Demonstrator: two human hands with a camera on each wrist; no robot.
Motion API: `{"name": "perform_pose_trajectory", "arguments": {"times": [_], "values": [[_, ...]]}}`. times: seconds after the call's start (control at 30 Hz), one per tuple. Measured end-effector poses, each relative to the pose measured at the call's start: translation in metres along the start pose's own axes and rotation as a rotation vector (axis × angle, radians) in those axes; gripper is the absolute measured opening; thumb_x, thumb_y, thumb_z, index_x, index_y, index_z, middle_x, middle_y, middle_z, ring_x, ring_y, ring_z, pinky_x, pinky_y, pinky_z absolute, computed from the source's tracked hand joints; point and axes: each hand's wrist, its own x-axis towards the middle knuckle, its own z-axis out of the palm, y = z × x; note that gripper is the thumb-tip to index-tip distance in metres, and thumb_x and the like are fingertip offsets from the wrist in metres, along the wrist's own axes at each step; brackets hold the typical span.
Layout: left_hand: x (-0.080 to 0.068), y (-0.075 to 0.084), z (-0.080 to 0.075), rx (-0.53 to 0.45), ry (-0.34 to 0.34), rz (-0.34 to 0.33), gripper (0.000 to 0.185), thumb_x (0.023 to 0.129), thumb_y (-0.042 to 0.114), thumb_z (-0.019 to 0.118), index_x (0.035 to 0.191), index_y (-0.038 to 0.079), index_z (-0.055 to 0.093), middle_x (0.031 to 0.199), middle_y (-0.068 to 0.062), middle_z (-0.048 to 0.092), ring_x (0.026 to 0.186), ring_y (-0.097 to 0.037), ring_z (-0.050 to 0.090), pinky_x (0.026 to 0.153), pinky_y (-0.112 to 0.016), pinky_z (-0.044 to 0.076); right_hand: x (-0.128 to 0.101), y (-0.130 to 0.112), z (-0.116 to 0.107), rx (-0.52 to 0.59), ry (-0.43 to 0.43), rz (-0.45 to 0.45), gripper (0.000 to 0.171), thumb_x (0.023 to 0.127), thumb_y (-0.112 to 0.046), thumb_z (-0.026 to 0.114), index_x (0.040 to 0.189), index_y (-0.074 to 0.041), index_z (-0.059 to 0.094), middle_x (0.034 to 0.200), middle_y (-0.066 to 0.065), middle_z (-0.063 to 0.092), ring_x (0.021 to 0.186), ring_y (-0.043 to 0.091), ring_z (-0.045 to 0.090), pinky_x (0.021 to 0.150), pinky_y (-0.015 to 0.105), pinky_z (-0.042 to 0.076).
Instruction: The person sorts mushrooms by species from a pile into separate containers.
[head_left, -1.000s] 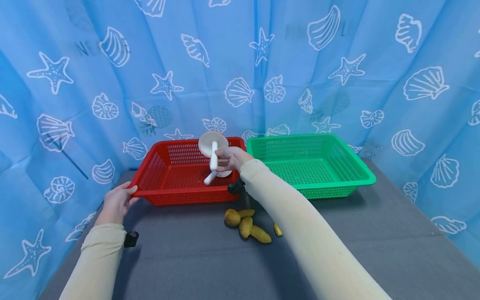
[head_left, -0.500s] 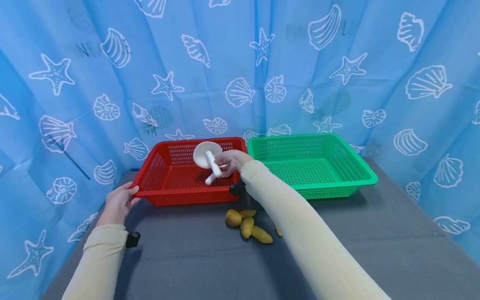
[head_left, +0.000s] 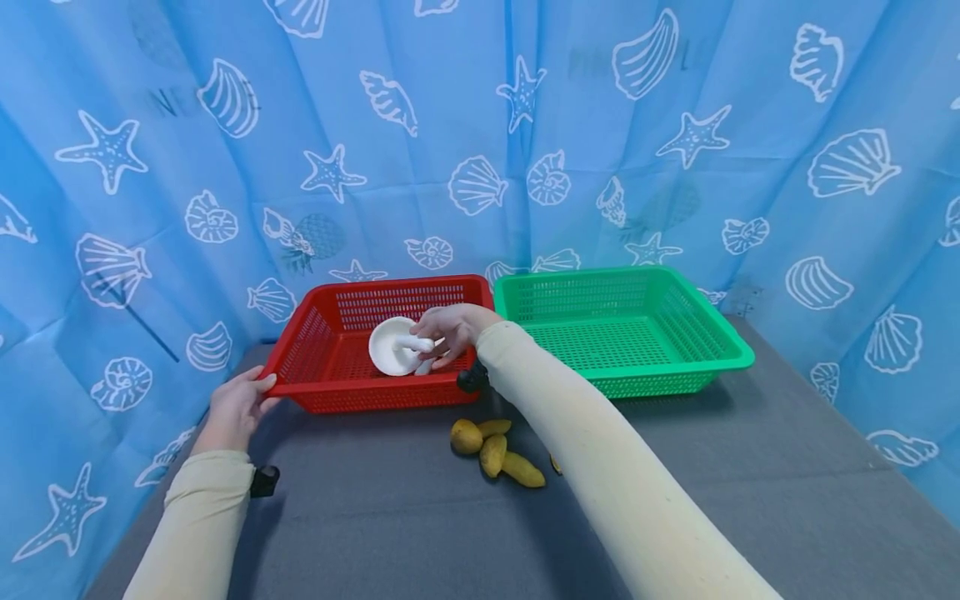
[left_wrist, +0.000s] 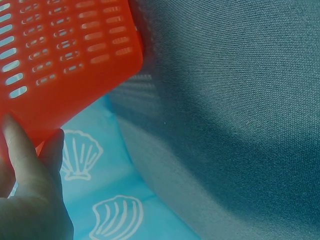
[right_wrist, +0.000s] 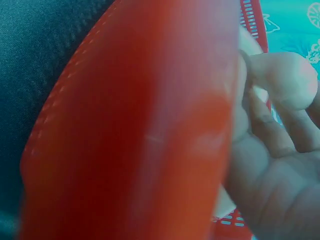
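Note:
In the head view my left hand (head_left: pixel 236 408) grips the near left corner of the red plastic basket (head_left: pixel 375 392). The left wrist view shows its fingers and thumb on the rim. My right hand (head_left: pixel 453 329) is inside the basket's right side, fingers loosely bent and spread beside a white mushroom (head_left: pixel 386 346). That mushroom's wide, hollow cap tilts up, and its thick stem points toward my fingers. A second white stem (head_left: pixel 424 367) shows just below; the rest of it is hidden. The right wrist view is largely blocked by the blurred basket wall (right_wrist: pixel 140 125).
A green basket (head_left: pixel 660 367) stands directly right of the red one. On the grey table (head_left: pixel 360 517) in front lie several yellow fruits (head_left: pixel 493 454), some banana-shaped and one rounder. Another yellow piece (head_left: pixel 556 464) is partly hidden by my right sleeve. A blue shell-patterned curtain (head_left: pixel 465 125) hangs behind.
The white mushrooms have gone down and left into the red basket, the cap now tilting upward. My right hand has lowered slightly and its fingers have loosened. The left hand has stayed put.

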Motion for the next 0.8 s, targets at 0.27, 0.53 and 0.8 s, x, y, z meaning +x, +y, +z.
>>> {"name": "perform_pose_trajectory", "arguments": {"times": [0.27, 0.53, 0.8], "values": [[-0.002, 0.000, 0.001, 0.004, -0.003, 0.003, 0.061, 0.098, 0.016, 0.058, 0.153, 0.022, 0.032, 0.155, -0.004, 0.032, 0.107, -0.014, 0.059, 0.084, -0.023, 0.051, -0.008, -0.001, -0.004, 0.038, 0.033, 0.046, 0.050, 0.098, -0.011, 0.056, 0.146, -0.014, 0.042, 0.141, 0.020, 0.048, 0.129, 0.039, 0.046, 0.102, 0.051, 0.041], [-0.004, 0.001, 0.000, -0.017, -0.024, -0.003, 0.062, 0.098, 0.013, 0.057, 0.154, 0.022, 0.031, 0.156, -0.005, 0.031, 0.083, -0.009, 0.063, 0.081, -0.022, 0.052, -0.027, -0.008, -0.013, 0.170, 0.119, 0.077, 0.045, 0.099, -0.010, 0.055, 0.142, 0.000, 0.044, 0.140, 0.021, 0.049, 0.130, 0.036, 0.046, 0.101, 0.049, 0.043], [-0.002, 0.000, 0.000, 0.001, 0.002, 0.003, 0.060, 0.098, 0.015, 0.057, 0.153, 0.022, 0.033, 0.155, -0.005, 0.032, 0.103, -0.013, 0.059, 0.083, -0.022, 0.052, -0.053, -0.012, -0.027, 0.189, 0.114, -0.001, 0.046, 0.103, -0.008, 0.047, 0.148, -0.006, 0.039, 0.144, 0.019, 0.046, 0.130, 0.033, 0.047, 0.102, 0.047, 0.042]]}}
